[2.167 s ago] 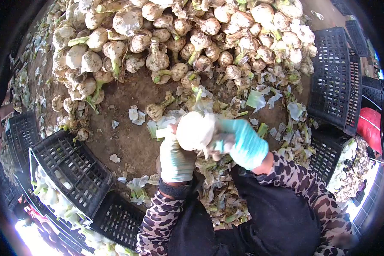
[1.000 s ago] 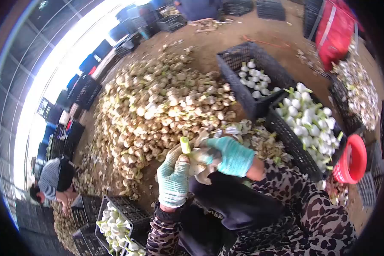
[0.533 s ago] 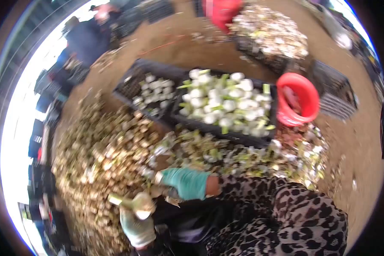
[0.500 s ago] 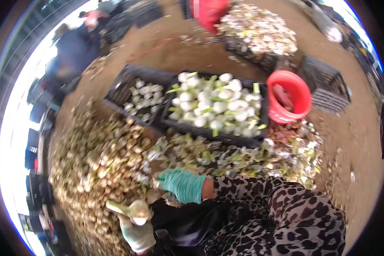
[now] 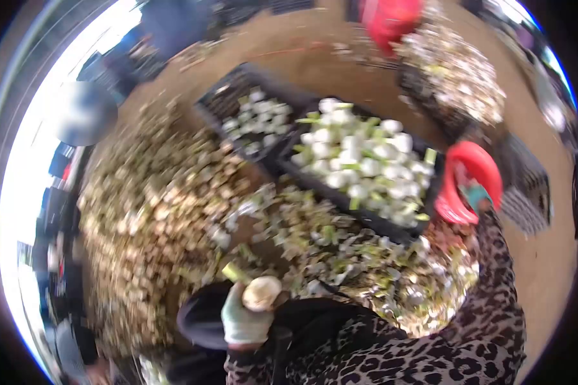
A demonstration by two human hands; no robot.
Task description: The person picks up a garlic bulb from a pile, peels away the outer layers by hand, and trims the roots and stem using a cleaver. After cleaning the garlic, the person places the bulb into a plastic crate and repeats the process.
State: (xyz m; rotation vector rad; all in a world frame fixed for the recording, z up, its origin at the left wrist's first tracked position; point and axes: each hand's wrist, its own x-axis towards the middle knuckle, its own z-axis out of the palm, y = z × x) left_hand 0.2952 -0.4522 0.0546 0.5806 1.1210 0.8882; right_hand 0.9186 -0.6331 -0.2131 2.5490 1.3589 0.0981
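Note:
My left hand (image 5: 245, 324), in a pale glove, is closed around a garlic bulb (image 5: 262, 294) with a short green stem, held above my lap. On the right, my right hand (image 5: 476, 194), in a teal glove, is at the near rim of the red bucket (image 5: 456, 210), its fingers reaching inside. They are small and blurred, so what they touch is hidden. Between the hands lies a heap of leafy peelings (image 5: 340, 256). A black crate of white, trimmed garlic bulbs (image 5: 350, 154) stands beyond it.
A second black crate with smaller white bulbs (image 5: 260, 119) adjoins the first. A big heap of unpeeled garlic (image 5: 154, 224) spreads on the left. A heaped crate of peelings (image 5: 459, 70) stands far right, near another black crate (image 5: 526, 183). A person (image 5: 173, 25) is at upper left.
My right hand has swung from beside the unpeeled heap across to the red bucket. My left hand has come up over my lap with the garlic bulb. The camera view has turned.

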